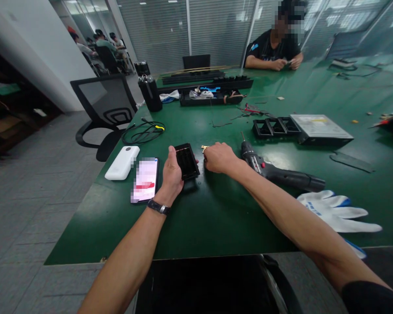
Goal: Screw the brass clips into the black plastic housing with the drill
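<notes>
My left hand [172,174] grips a black rectangular plastic box [187,160], tilted so its hollow side faces up. The fingers wrap beneath it, with the thumb along its left side. Just right of the box, my right hand [220,157] is closed in a pinch on a small gold-coloured metal piece [204,148], partly hidden by the fingers. A phone [146,181] with a lit screen lies left of my left hand. Beyond my right hand rests a cordless drill [265,168], its bit pointing away from me.
On the green table [216,226] lie a white power bank [122,162], a coiled black cable [140,133], a black divided frame [275,127], a metal-topped box [324,128] and a white glove [334,211]. A black bottle [149,93] stands far left. A person [271,48] sits across.
</notes>
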A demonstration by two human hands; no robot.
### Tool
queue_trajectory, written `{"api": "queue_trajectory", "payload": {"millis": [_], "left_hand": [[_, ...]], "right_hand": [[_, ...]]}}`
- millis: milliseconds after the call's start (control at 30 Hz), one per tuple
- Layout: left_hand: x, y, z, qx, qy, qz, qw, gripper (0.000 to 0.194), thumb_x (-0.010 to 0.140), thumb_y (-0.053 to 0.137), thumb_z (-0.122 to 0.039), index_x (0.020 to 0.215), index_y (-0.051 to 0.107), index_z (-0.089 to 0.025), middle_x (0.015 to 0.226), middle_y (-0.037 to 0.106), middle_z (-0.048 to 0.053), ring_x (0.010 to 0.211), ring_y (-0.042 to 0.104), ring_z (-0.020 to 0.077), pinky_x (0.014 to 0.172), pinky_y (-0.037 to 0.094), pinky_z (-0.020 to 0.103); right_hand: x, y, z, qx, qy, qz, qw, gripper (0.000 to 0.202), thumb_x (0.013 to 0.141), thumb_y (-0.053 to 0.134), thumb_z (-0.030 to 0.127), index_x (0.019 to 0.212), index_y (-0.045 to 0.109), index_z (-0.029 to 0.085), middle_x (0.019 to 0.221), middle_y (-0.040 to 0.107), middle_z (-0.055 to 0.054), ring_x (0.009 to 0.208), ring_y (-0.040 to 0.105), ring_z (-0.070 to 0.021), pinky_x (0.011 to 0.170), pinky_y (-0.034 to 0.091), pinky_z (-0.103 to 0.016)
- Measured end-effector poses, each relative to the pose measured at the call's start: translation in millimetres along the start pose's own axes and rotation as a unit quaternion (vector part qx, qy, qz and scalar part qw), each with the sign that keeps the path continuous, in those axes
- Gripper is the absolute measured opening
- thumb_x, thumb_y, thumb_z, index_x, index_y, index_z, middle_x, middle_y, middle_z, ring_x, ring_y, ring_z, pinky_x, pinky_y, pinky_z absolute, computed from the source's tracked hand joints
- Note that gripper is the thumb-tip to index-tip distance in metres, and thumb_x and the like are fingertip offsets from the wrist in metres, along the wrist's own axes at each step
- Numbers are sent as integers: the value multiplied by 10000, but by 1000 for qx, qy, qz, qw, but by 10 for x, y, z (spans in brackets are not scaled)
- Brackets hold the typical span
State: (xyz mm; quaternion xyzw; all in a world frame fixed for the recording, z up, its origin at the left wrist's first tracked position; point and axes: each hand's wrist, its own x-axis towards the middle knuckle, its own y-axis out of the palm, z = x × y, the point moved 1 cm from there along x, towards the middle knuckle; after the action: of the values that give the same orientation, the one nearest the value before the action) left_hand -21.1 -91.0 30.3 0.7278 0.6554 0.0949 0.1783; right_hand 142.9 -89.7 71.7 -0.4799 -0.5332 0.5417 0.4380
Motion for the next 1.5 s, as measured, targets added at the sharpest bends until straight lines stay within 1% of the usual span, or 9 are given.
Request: {"api": "queue_trajectory", "payload": {"millis": [133, 233, 433, 600, 733, 967, 1200, 1367, 1500], "left_hand": [[-26, 24, -4, 22, -13, 2, 1000, 751, 901, 558, -844, 1120, 704, -141, 818, 768, 100, 799, 784, 244, 663, 619, 312], [-37, 31, 5, 25, -17, 12, 999, 747, 890, 576, -845, 1098, 704, -139, 807, 763, 96, 792, 781, 238, 667, 616, 310], [-15, 10, 36, 15, 7, 20, 1000, 656, 893, 622, -804, 1014, 684, -162, 868, 768, 81, 802, 769, 208, 703, 606, 299], [-6, 1, 52, 8, 6, 27, 1000, 605, 915, 621, -772, 1008, 664, -176, 905, 767, 75, 808, 755, 194, 714, 599, 300], [-10, 5, 45, 7, 13, 37, 999, 622, 916, 605, -787, 1016, 665, -176, 897, 763, 80, 826, 758, 201, 708, 598, 300], [-14, 2, 26, 8, 8, 31, 999, 632, 902, 623, -790, 1026, 672, -173, 899, 764, 87, 784, 760, 209, 675, 600, 309], [-49, 37, 2, 7, 2, 36, 999, 611, 920, 619, -769, 1030, 671, -170, 900, 772, 86, 831, 767, 206, 679, 600, 284], [-42, 32, 7, 6, -5, 21, 1000, 672, 877, 621, -824, 1033, 681, -173, 851, 758, 79, 804, 767, 216, 676, 602, 304], [-41, 20, 11, 16, -16, 28, 999, 716, 861, 603, -857, 1039, 693, -170, 800, 746, 79, 792, 766, 225, 663, 597, 306]], "right_hand": [[-14, 11, 31, -8, -1, -6, 1000, 296, 917, 656, 164, 1163, 803, 87, 1175, 788, -262, 1190, 705, -387, 980, 523, -450], [-25, 26, 58, -12, -2, -7, 1000, 298, 915, 647, 154, 1163, 794, 79, 1178, 783, -276, 1170, 722, -396, 963, 534, -453], [-44, -1, 55, -28, -7, -2, 1000, 306, 927, 620, 158, 1170, 789, 80, 1177, 785, -280, 1147, 748, -403, 931, 566, -455], [-60, -53, 54, -37, -10, 7, 999, 310, 922, 607, 116, 1160, 804, 93, 1145, 802, -258, 1135, 767, -374, 927, 577, -419], [-48, -43, 59, -38, -7, 11, 999, 298, 928, 616, 120, 1155, 807, 98, 1167, 800, -253, 1140, 769, -360, 924, 581, -393], [-11, 3, 21, -35, -5, 8, 999, 295, 936, 625, 136, 1176, 793, 100, 1174, 797, -256, 1127, 771, -368, 914, 581, -398], [25, 48, -40, -37, -2, -3, 999, 325, 955, 595, 133, 1227, 774, 127, 1204, 787, -249, 1141, 762, -371, 914, 574, -410], [32, 77, -54, -37, 4, -12, 999, 340, 977, 566, 129, 1255, 761, 141, 1202, 787, -240, 1125, 767, -357, 902, 576, -391], [20, 69, -43, -33, 8, -14, 999, 327, 992, 553, 145, 1235, 771, 125, 1183, 790, -245, 1113, 770, -365, 892, 581, -394]]}}
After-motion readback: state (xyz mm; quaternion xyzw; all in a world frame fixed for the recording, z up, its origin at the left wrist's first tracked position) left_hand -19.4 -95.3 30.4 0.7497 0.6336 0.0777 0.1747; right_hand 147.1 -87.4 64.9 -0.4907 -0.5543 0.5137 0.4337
